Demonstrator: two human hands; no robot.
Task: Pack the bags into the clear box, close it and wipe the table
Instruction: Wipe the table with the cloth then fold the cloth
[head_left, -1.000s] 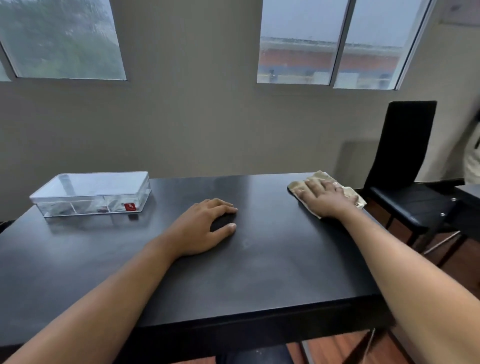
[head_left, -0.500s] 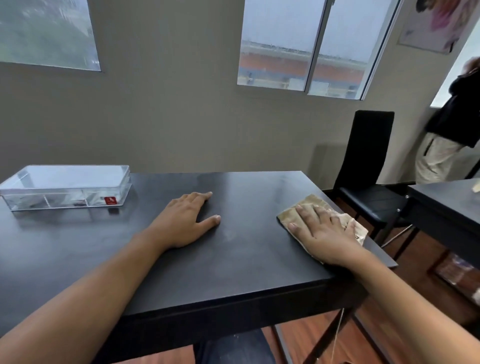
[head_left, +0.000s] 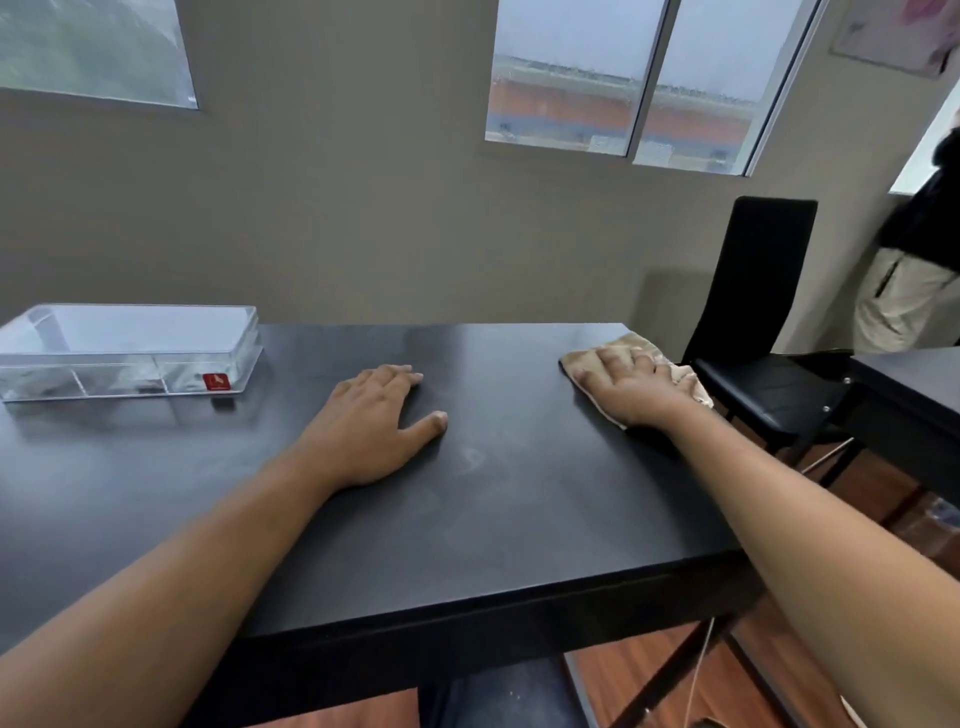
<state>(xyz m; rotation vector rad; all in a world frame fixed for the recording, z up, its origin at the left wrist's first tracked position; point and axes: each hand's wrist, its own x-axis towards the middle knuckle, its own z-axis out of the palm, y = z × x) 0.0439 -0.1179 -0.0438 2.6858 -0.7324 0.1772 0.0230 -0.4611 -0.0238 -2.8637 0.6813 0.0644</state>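
Dim daylight from windows (head_left: 628, 83); soft shadows; wide-angle bending at edges.

On my black desk (head_left: 519, 519) lie the closed clear box (head_left: 130, 348) at far left and a beige cloth (head_left: 623, 345) at the far right corner.

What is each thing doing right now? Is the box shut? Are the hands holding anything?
clear box: lid on, shut, standing on the table
cloth: lying flat near the table's far right corner, under the right hand
right hand: fingers spread, pressing on the cloth
left hand: flat on the table, holding nothing
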